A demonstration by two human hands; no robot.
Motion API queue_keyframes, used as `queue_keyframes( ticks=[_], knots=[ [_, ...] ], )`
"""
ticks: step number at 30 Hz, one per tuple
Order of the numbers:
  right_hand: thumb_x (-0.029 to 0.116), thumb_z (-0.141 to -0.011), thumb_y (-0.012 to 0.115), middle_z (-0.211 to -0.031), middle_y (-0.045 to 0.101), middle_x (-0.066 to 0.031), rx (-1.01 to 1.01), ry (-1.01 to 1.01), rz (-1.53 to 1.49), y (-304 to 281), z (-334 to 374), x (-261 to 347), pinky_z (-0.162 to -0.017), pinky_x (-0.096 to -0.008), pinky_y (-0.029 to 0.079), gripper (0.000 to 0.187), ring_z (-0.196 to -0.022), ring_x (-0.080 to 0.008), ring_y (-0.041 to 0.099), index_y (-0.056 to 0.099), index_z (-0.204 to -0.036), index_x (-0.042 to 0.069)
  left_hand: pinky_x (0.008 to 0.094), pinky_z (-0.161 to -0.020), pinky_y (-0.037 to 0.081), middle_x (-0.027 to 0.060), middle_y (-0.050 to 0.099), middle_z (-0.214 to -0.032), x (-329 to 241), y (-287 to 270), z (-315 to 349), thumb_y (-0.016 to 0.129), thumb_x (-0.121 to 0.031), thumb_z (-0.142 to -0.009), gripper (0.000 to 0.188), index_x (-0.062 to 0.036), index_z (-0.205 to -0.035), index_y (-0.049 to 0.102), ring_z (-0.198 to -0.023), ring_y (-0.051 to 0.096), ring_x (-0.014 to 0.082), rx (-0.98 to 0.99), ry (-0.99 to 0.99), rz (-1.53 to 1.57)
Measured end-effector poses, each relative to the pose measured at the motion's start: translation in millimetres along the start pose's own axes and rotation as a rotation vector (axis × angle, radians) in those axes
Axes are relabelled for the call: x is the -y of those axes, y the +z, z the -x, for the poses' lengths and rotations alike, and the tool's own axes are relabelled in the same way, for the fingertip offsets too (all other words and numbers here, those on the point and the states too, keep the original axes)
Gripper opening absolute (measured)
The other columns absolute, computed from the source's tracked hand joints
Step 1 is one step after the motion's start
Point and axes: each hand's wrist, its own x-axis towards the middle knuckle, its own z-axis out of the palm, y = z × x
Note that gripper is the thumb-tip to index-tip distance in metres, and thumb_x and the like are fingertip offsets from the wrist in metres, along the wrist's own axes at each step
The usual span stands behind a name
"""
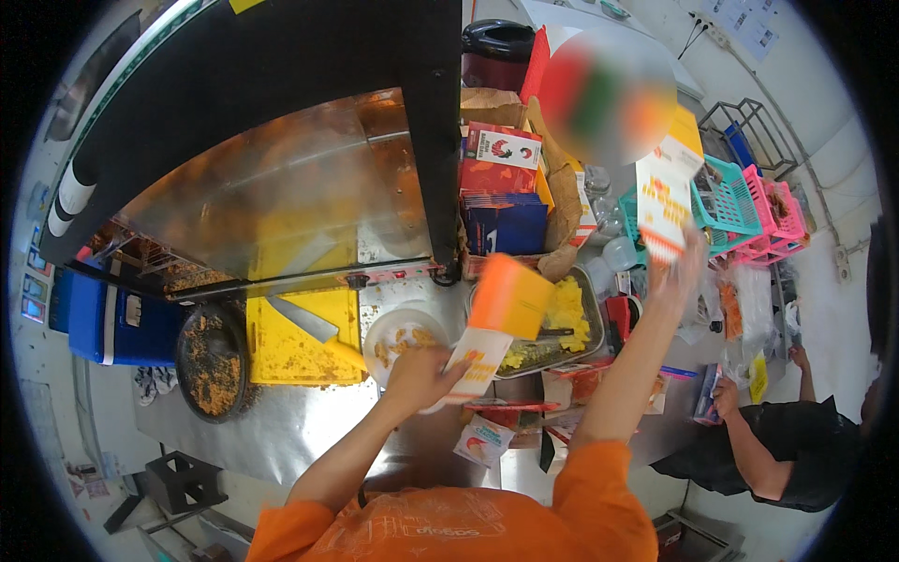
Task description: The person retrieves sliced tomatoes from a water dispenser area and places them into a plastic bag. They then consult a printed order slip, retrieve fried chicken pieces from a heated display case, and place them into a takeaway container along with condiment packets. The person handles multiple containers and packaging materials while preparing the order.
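Observation:
My left hand (418,382) is closed on an orange-and-white paper food box (496,318), pinching its white end while the orange part points away from me. Under that hand, partly covered, stands a white bowl (376,335) with brown fried-looking bits. Reaching far to the right, my right hand (685,262) grips a second orange-and-white paper food box (665,201); this hand is a little blurred. Between my arms lies a metal tray (594,348) of yellow pieces and paler shreds, with a dark utensil handle across it.
A yellow cutting board (272,361) carries a knife (314,325), beside a crumb-filled black pan (213,375). A glass-fronted cabinet (281,197) rises behind. A cardboard box (562,201) holds packets. Teal (735,201) and pink baskets (782,220) stand right, near another person (768,440) in black.

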Motion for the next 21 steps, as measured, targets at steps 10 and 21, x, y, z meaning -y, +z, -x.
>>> queue_keyframes(
  ticks=[10, 21],
  knots=[
    [0.026, -0.094, 0.06, -0.107, 0.073, -0.0147, 0.12, -0.089, 1.563, 10, -52, -101, -0.077, -0.0411, 0.058, 0.035, -0.1, -0.0268, 0.07, 0.067, -0.115, -0.001, 0.0229, -0.055, 0.042, 0.0013, 0.069, -0.071, 24, -57, 103, 0.071, -0.029, -0.097, 0.033, 0.0041, -0.098, 0.076, -0.063, 0.053, 0.002, 0.041, -0.309, 0.607],
    [0.043, -0.075, 0.082, -0.142, 0.058, -0.0125, 1.57, -0.104, 0.86, 73, 341, -63, -0.112, -0.0509, 0.039, 0.07, -0.131, -0.0414, 0.052, 0.061, -0.135, 0.013, 0.0336, -0.089, 0.049, 0.0119, 0.07, -0.11, 84, -71, 176, 0.021, -0.065, -0.106, 0.083, 0.0009, -0.11, 0.072, -0.101, 0.062, 0.0193, 0.186, -0.282, 0.743]
  ],
)
